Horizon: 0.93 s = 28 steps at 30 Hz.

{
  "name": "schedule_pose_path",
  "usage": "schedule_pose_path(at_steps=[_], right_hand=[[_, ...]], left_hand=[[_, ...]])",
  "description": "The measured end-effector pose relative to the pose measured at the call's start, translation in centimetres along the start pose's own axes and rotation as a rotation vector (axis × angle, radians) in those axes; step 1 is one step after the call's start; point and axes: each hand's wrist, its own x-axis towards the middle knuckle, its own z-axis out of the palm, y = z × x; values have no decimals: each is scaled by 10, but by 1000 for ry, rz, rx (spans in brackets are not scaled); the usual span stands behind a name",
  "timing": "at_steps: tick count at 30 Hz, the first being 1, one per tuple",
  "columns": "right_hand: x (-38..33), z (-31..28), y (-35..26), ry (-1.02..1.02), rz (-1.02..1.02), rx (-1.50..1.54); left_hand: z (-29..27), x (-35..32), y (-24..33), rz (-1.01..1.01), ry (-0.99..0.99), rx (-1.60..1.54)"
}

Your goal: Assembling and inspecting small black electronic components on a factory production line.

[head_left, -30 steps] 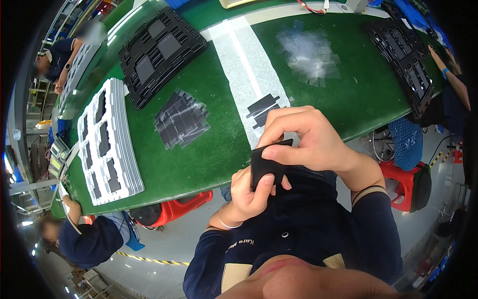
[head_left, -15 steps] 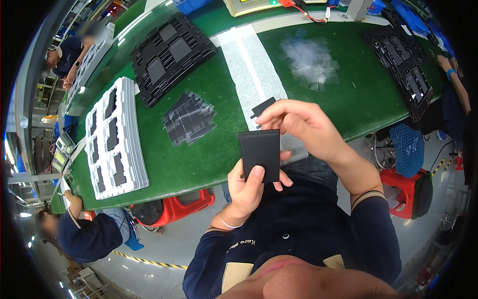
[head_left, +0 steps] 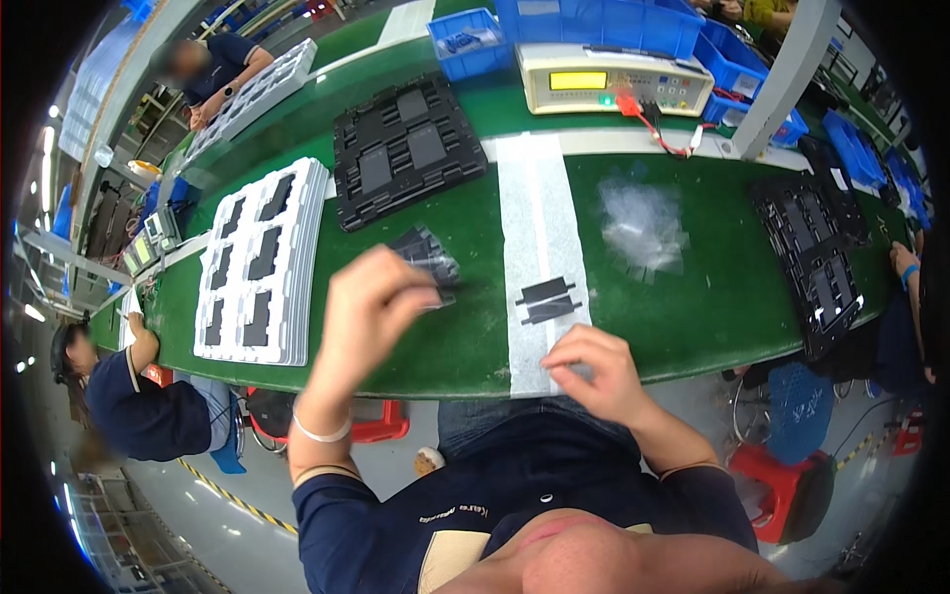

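Note:
Two flat black rectangular pieces [head_left: 547, 291] with small tabs lie close together on the white paper strip [head_left: 534, 198] across the green table. My left hand [head_left: 368, 309] is raised over the table, fingers curled together at the near side of a stack of dark film sheets [head_left: 426, 251], which it partly covers. Anything between those fingertips is hidden. Just nearer than the black pieces, my right hand [head_left: 599, 374] hovers at the strip's right side. Its thumb and forefinger are pinched, and I cannot make out what they hold, if anything. Clear film sheets [head_left: 643, 226] lie in a pile to the right.
White trays [head_left: 309, 257] holding black pieces are stacked at left. A black tray [head_left: 411, 148] lies behind the dark film, and another black tray [head_left: 811, 247] at right. A meter [head_left: 614, 84] with red leads and blue bins [head_left: 465, 45] stand behind. Co-workers sit around.
The black piece from my left hand is no longer in it, and two pieces now lie on the strip. My left hand moved left to the dark film; my right hand drew back. The view tilted up.

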Motion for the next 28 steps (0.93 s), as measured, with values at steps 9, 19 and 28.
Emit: schedule_pose_path(at_steps=[9, 19, 28], right_hand=[[1, 0, 0, -115, -141, -18], [3, -3, 6, -153, -218, 106], [1, 0, 6, -128, -232, 60]], left_hand=[[-21, 134, -224, -242, 225, 649], [0, 146, -259, -324, -119, 855], [-4, 137, -267, -515, -296, 799]])
